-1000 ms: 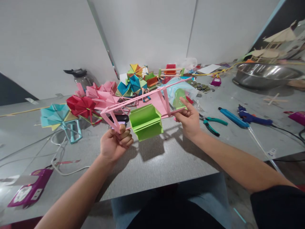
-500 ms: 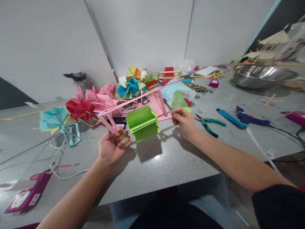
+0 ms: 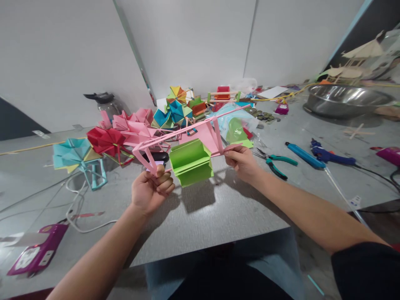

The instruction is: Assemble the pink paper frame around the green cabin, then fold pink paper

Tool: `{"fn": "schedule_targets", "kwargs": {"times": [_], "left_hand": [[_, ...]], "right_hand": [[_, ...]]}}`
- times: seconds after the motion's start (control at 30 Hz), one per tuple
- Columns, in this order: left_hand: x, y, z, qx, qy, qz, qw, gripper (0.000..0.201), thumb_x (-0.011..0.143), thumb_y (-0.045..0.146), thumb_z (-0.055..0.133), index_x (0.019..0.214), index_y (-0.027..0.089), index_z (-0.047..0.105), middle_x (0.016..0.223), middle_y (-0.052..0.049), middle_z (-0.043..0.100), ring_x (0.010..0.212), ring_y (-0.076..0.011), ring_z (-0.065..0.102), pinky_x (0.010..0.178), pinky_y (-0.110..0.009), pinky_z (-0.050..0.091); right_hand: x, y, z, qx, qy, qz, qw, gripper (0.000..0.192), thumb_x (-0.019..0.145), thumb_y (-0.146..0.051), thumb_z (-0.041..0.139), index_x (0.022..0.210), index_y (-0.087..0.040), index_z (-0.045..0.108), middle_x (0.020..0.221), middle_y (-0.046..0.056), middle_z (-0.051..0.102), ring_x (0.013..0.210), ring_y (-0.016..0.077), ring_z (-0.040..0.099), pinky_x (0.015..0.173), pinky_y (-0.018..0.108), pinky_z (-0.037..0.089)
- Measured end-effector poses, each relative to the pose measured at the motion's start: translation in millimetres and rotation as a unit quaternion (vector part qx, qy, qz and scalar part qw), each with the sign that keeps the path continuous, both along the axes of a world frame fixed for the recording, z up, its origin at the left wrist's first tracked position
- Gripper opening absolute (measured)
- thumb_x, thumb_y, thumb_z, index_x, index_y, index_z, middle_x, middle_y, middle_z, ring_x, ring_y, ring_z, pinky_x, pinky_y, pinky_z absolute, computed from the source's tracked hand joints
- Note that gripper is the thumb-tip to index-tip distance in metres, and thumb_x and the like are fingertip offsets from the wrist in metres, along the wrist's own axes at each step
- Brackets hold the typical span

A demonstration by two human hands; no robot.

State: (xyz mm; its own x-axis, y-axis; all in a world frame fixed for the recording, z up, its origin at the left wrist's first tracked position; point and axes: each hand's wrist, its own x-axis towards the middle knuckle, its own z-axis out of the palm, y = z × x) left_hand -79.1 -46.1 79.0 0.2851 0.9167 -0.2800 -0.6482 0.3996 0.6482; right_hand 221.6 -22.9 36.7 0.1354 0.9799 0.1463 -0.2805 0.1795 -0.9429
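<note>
I hold a pink stick frame (image 3: 187,130) above the grey table (image 3: 218,208). My left hand (image 3: 150,191) grips its near left end in a fist. My right hand (image 3: 242,161) pinches its near right end, by the upright pink post. A folded green paper box (image 3: 191,162) hangs from the frame between my two hands, casting a shadow on the table below.
Folded paper pinwheels in teal (image 3: 75,153), red (image 3: 104,139), pink (image 3: 137,123) and mixed colours (image 3: 176,109) crowd the table's back. Green-handled pliers (image 3: 276,161), a blue glue gun (image 3: 331,155), a steel bowl (image 3: 346,100) lie right; a magenta tool (image 3: 36,254) and white cable (image 3: 78,200) left.
The frame has risen slightly and shifted a little right with both hands. My right hand's grip slid along the near rail to the pink post.
</note>
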Motion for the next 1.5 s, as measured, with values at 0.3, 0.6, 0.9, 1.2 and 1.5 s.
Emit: {"fn": "schedule_targets", "kwargs": {"times": [0.3, 0.6, 0.9, 1.2, 1.5], "left_hand": [[-4, 0, -0.8, 0.036, -0.005, -0.027, 0.999, 0.023, 0.075, 0.013, 0.061, 0.072, 0.023, 0.041, 0.057, 0.009, 0.024, 0.04, -0.0088, 0.029, 0.044, -0.023, 0.034], [-6, 0, -4.9, 0.102, 0.03, -0.013, 0.994, 0.023, 0.069, 0.013, 0.061, 0.069, 0.023, 0.04, 0.056, 0.007, 0.031, 0.043, -0.0095, 0.03, 0.046, -0.023, 0.038], [0, -8, -11.8, 0.197, 0.049, 0.001, 0.979, 0.017, 0.067, 0.014, 0.069, 0.066, 0.019, 0.053, 0.058, 0.006, 0.033, 0.049, -0.0091, 0.034, 0.05, -0.022, 0.037], [5, -12, -18.6, 0.233, 0.061, 0.065, 0.968, 0.031, 0.074, 0.019, 0.077, 0.058, 0.019, 0.051, 0.058, 0.004, 0.033, 0.05, -0.0094, 0.034, 0.05, -0.022, 0.035], [7, -15, -20.8, 0.255, 0.065, 0.073, 0.962, 0.03, 0.073, 0.02, 0.079, 0.057, 0.018, 0.053, 0.057, 0.002, 0.037, 0.05, -0.0103, 0.036, 0.05, -0.024, 0.034]], "right_hand": [[-3, -1, 3.7, 0.029, -0.013, -0.039, 0.999, 0.016, 0.068, -0.033, 0.077, 0.067, -0.026, 0.062, 0.052, -0.007, 0.044, 0.05, 0.0113, 0.031, 0.052, 0.03, 0.024], [-1, -6, 0.6, 0.061, -0.142, -0.033, 0.987, 0.057, 0.088, -0.07, 0.077, 0.061, -0.025, 0.053, 0.053, -0.003, 0.051, 0.05, 0.0125, 0.043, 0.052, 0.03, 0.038], [-7, -14, -9.9, 0.19, -0.307, -0.124, 0.924, 0.02, 0.092, -0.041, 0.076, 0.081, -0.026, 0.068, 0.065, -0.002, 0.061, 0.056, 0.0149, 0.048, 0.057, 0.033, 0.041], [2, -19, -13.7, 0.261, -0.498, -0.056, 0.825, 0.059, 0.096, -0.032, 0.066, 0.155, -0.032, 0.065, 0.091, 0.003, 0.081, 0.058, 0.0188, 0.059, 0.071, 0.039, 0.052], [1, -19, -19.2, 0.231, -0.56, -0.039, 0.795, 0.084, 0.092, -0.031, 0.068, 0.173, -0.033, 0.045, 0.091, 0.005, 0.082, 0.058, 0.0209, 0.059, 0.068, 0.041, 0.048]]}}
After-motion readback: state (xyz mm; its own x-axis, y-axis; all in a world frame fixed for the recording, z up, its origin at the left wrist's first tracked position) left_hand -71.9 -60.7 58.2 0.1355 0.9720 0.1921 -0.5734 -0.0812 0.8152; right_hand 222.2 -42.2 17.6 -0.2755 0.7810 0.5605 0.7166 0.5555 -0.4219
